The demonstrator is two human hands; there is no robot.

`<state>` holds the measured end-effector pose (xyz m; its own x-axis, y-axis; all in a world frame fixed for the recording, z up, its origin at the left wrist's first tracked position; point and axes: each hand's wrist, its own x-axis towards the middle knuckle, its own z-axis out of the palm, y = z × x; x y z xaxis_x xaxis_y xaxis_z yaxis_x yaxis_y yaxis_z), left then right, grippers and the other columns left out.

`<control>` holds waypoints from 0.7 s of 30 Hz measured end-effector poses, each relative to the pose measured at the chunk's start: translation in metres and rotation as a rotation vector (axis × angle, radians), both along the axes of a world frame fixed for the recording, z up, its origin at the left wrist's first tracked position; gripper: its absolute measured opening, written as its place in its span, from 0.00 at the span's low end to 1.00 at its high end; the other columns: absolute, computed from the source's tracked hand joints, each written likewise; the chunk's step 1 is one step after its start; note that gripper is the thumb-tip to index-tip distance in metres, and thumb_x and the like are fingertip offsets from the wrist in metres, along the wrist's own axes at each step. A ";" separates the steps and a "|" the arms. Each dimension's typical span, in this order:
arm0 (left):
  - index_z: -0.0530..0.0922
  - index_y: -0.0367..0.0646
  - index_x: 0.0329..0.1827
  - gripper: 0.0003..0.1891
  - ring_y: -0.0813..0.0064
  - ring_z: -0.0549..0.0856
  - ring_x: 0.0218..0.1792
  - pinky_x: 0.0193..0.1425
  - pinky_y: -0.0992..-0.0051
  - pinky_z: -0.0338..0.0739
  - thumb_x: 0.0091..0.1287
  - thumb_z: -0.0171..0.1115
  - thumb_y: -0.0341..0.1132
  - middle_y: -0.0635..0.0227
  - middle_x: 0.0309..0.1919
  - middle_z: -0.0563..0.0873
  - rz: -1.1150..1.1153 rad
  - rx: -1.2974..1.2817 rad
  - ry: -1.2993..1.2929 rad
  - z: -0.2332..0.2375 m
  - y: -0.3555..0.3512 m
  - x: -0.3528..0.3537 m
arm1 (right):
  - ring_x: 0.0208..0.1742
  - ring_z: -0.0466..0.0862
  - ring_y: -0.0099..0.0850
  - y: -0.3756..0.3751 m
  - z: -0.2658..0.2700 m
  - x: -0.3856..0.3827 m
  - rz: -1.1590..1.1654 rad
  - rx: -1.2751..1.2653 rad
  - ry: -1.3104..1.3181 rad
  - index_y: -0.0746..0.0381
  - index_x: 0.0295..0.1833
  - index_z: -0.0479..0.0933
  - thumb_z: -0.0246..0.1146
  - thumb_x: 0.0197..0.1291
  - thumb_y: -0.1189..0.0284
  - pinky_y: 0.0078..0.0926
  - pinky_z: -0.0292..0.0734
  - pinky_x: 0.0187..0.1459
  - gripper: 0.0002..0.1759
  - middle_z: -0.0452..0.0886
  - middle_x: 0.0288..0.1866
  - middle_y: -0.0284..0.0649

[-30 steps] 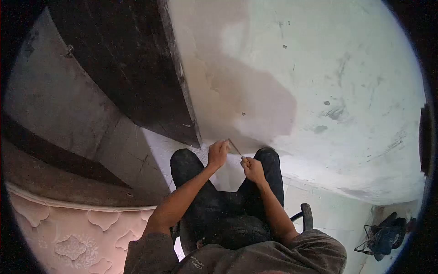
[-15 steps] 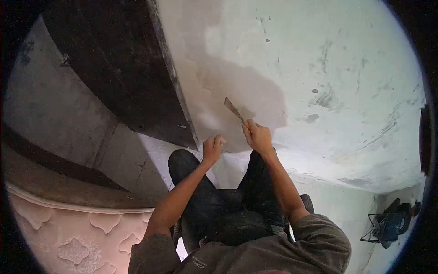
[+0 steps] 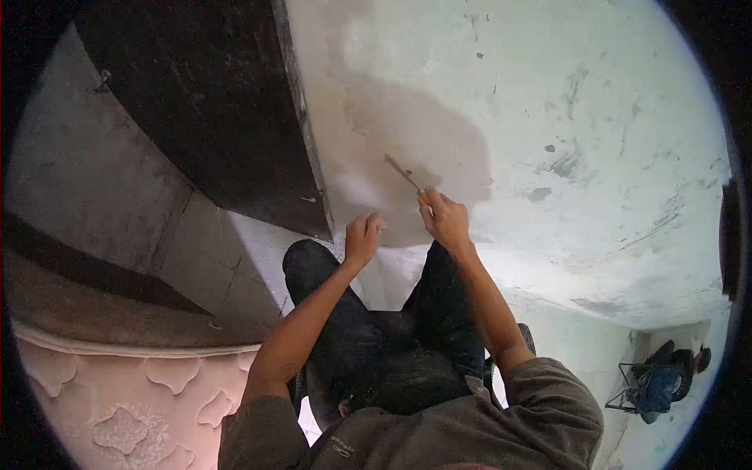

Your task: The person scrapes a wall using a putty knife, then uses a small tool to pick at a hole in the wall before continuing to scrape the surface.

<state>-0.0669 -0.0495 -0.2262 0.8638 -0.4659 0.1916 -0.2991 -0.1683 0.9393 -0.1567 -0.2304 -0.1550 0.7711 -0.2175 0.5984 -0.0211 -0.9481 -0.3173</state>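
My right hand (image 3: 446,219) is closed round the handle of a putty knife (image 3: 403,171), whose thin blade points up and left in front of the wall. Whether the blade touches the wall cannot be made out. Left of it, my left hand (image 3: 363,237) is held closed above my knee, near the bottom of the wall; what its fingers hold, if anything, is hidden. The pale wall (image 3: 533,102) shows dark scuffs and patches, and a shadow falls round the knife.
A dark door (image 3: 204,102) stands at the left, its edge close to my left hand. A pink quilted mattress (image 3: 117,392) lies at lower left. At the far right is a folding frame with dark things on it (image 3: 656,384). My bent legs are below my hands.
The view has shifted slightly. The knife blade has turned and now looks thinner, more edge-on. Both hands appear a little higher in the view and keep their grips.
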 end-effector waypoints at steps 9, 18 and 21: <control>0.78 0.36 0.30 0.19 0.61 0.81 0.27 0.37 0.64 0.74 0.72 0.49 0.43 0.58 0.23 0.81 -0.013 0.001 0.040 0.009 0.002 -0.002 | 0.25 0.83 0.44 -0.001 0.001 -0.002 0.012 -0.018 0.091 0.59 0.46 0.76 0.63 0.61 0.71 0.39 0.77 0.25 0.09 0.83 0.29 0.44; 0.78 0.41 0.50 0.19 0.79 0.79 0.37 0.43 0.77 0.71 0.73 0.54 0.50 0.71 0.39 0.84 -0.106 -0.478 0.657 0.034 0.002 0.004 | 0.18 0.63 0.13 0.045 -0.015 -0.030 0.323 1.354 0.255 0.63 0.41 0.78 0.58 0.70 0.63 0.14 0.56 0.18 0.14 0.67 0.20 0.24; 0.80 0.43 0.46 0.17 0.85 0.76 0.35 0.40 0.82 0.68 0.73 0.56 0.49 0.74 0.36 0.82 -0.127 -0.440 0.612 0.074 0.009 -0.010 | 0.17 0.62 0.13 0.063 -0.010 -0.040 0.351 1.531 0.277 0.63 0.40 0.78 0.58 0.70 0.63 0.15 0.55 0.17 0.13 0.66 0.19 0.25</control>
